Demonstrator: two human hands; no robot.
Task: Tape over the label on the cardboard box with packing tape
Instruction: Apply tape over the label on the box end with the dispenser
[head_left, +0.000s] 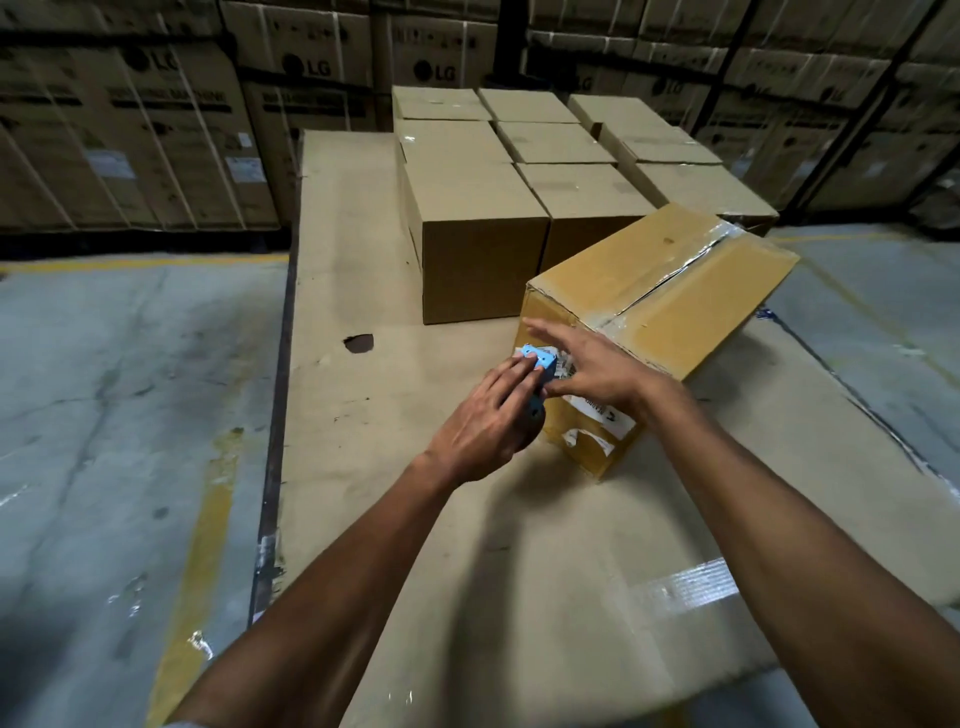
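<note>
Left hand (485, 421) grips blue plastic dispenser (537, 366); right hand (592, 369) splayed on creased cardboard box (660, 291).

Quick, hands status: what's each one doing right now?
Left hand: closed on the blue tape dispenser, held against the box's label.
Right hand: open, fingers spread flat on the cardboard box, holding nothing.

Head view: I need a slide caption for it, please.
Left hand presses a blue tape dispenser to the box's label; right hand steadies it.
</note>
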